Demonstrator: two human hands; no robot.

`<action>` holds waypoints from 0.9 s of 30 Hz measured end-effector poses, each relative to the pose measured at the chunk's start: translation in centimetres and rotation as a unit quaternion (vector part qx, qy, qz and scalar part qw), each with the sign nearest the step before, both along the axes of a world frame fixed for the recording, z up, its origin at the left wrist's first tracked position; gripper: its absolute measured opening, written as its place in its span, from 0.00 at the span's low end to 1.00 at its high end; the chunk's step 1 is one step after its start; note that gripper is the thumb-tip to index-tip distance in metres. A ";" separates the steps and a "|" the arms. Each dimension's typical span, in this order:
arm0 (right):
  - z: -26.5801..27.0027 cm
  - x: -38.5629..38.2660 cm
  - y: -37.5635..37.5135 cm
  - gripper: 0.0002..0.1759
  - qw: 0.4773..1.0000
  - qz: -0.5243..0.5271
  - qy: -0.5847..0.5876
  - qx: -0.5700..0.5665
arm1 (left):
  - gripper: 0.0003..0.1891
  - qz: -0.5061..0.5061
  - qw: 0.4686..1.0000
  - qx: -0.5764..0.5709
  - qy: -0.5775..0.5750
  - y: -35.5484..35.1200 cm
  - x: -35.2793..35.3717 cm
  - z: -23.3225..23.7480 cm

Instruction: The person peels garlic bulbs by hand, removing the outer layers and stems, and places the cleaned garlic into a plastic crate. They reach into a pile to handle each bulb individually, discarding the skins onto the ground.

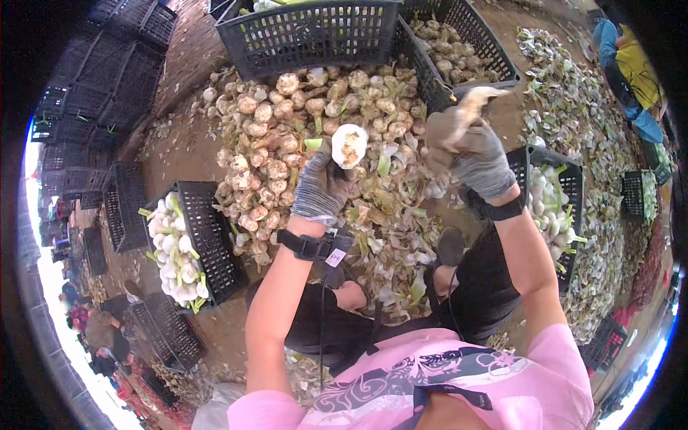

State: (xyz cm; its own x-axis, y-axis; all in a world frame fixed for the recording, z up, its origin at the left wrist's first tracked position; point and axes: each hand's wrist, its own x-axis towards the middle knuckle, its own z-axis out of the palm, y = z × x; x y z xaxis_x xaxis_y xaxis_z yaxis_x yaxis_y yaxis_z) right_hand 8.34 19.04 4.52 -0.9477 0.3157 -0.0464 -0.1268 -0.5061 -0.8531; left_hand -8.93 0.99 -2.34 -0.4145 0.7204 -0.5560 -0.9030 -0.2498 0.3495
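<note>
My left hand [322,185], in a grey glove, is closed around a peeled white garlic bulb [350,146] whose brown root end faces up. To the right, my gloved right hand [469,147] is raised and blurred, its fingers closed on a pale strip of peel [476,107]. A heap of unpeeled garlic bulbs [276,168] lies beyond and left of my left hand. Loose garlic skins [387,215] spread over the ground between my two hands and down to my feet.
A black crate [308,36] stands at the top, beside another crate [494,43] of unpeeled bulbs. Crates of white garlic stand at the left [215,244] and right [573,179]. Stacked crates [100,79] fill the upper left. Other people are at the far right and lower left.
</note>
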 end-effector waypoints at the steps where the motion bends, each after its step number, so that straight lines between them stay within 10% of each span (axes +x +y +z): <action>1: 0.9 -0.1 -0.2 0.15 0.987 -0.038 -0.126 0.087 | 0.11 0.001 1.000 0.001 0.002 0.2 0.0 -0.2; 2: -3.2 -0.2 0.1 0.23 0.977 0.025 -0.155 0.143 | 0.12 0.007 1.000 -0.018 -0.013 0.5 0.0 -0.1; 3: -3.5 -0.9 -0.6 0.30 0.862 0.053 -0.175 0.472 | 0.12 0.012 0.999 -0.037 -0.027 0.7 0.2 0.1; 12: -3.1 -3.1 -5.9 0.15 0.720 -0.103 -0.008 0.686 | 0.12 -0.026 0.999 -0.014 -0.041 0.6 3.5 -0.4; 17: -4.2 -3.6 -2.8 0.07 0.711 -0.284 -0.156 0.624 | 0.10 0.016 0.999 -0.043 -0.030 0.6 3.8 1.1; 22: -3.3 -2.8 -5.0 0.12 0.847 -0.206 -0.089 0.481 | 0.09 0.028 0.997 -0.071 -0.005 0.5 3.8 1.1; 25: -3.8 -3.1 -5.3 0.15 0.841 -0.113 -0.067 0.525 | 0.10 0.022 0.998 -0.049 0.019 0.6 4.1 0.0; 27: -3.3 -3.0 -3.8 0.12 0.985 -0.116 -0.104 0.068 | 0.10 0.013 0.999 -0.025 0.029 0.6 4.1 1.3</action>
